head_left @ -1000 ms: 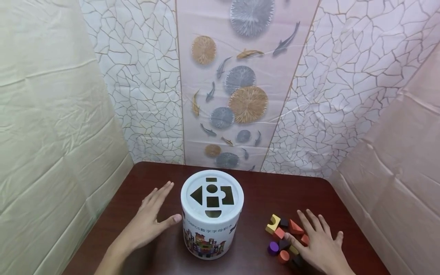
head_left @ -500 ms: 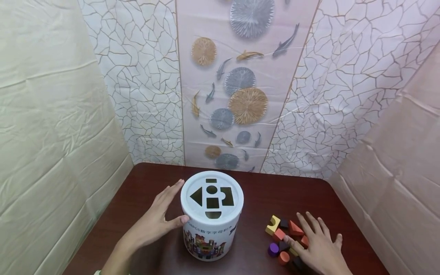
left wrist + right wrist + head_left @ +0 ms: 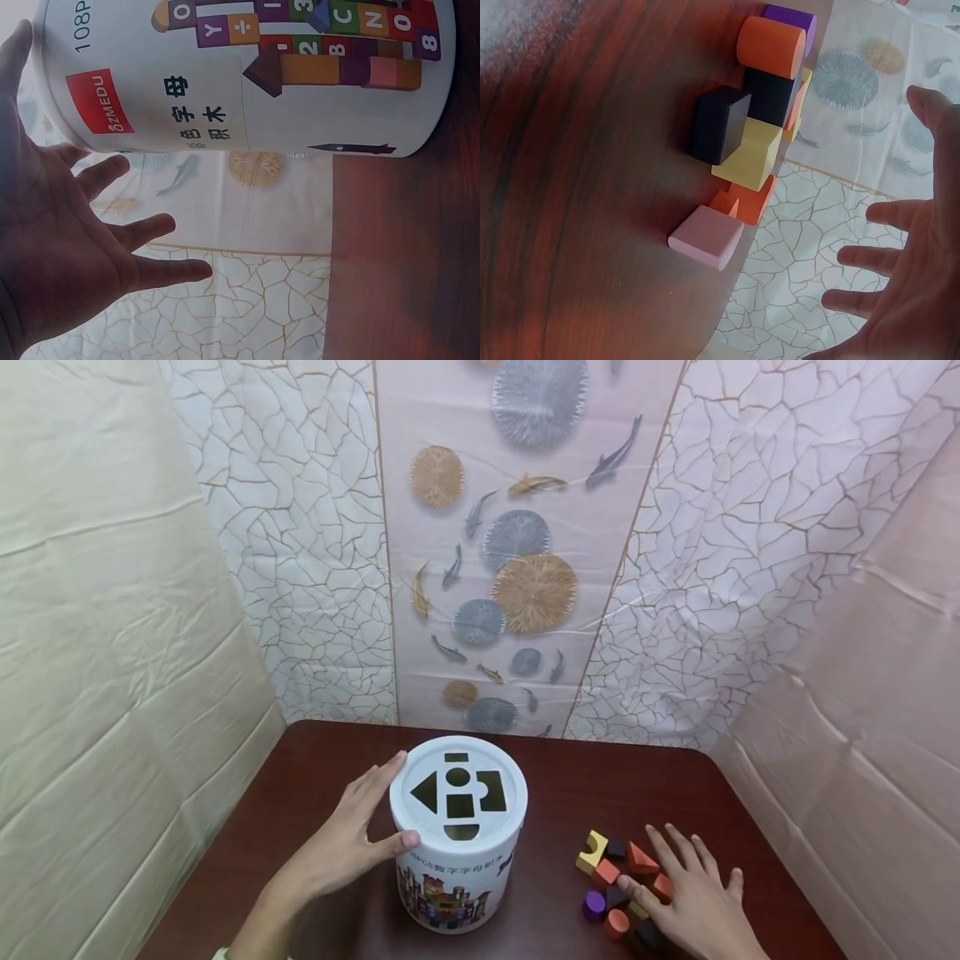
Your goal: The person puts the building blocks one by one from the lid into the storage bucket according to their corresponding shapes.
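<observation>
A white cylindrical block bucket [image 3: 457, 870] stands upright on the table, its lid [image 3: 498, 827] cut with several shaped holes. My left hand [image 3: 333, 856] is at the bucket's left side, thumb and fingertips at the lid's rim, fingers spread. In the left wrist view its palm faces the printed bucket wall [image 3: 210, 112]. My right hand [image 3: 701, 897] hovers with straight, spread fingers above a pile of small blocks, holding none. Among them are a yellow arch block [image 3: 592, 850], a red triangle block [image 3: 641, 858], a purple cylinder [image 3: 593, 907], an orange cylinder [image 3: 617, 924] and a pink block [image 3: 705, 238].
The dark red-brown table [image 3: 555, 802] reaches back to a patterned cloth [image 3: 540, 593]. Cream cloth walls [image 3: 112, 693] flank it on both sides. The blocks lie to the right of the bucket, with bare tabletop between them.
My left hand has moved right, from beside the bucket up to its rim. The right hand stays nearly still over the blocks. The head view has shifted slightly.
</observation>
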Tool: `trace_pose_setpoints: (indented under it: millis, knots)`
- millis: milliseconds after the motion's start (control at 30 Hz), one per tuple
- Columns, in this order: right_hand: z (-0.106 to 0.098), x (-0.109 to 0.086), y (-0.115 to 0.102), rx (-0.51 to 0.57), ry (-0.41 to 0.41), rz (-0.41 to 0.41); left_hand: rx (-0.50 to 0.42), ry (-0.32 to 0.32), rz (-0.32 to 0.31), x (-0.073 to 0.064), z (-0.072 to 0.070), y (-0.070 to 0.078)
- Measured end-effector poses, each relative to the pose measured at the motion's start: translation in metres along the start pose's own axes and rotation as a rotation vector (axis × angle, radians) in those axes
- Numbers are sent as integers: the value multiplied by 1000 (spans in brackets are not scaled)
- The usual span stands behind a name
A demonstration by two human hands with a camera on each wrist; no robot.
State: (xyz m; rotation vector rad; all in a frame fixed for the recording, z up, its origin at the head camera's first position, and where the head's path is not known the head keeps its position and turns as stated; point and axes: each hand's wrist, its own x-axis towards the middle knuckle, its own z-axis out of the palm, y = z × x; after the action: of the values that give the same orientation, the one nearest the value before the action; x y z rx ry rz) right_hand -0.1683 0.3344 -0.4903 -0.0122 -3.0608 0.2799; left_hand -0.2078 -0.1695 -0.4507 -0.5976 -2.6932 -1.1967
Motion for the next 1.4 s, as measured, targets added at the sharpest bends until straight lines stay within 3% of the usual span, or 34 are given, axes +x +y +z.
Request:
trace_pose_setpoints:
  millis: [367, 667, 1000, 1267, 1400]
  knots:
    - [4, 4, -4, 1, -18, -20, -16, 3, 16, 0, 2, 4]
    - [5, 4, -7, -3, 41, -71, -24, 22, 26, -4, 3, 4]
    - [8, 10, 2, -35, -3, -87, -49, 19, 20, -1, 5, 5]
    - [19, 21, 14, -21, -60, -27, -65, 28, 33, -1, 7, 4]
    - [26, 30, 17, -46, -50, -12, -69, 31, 37, -1, 7, 3]
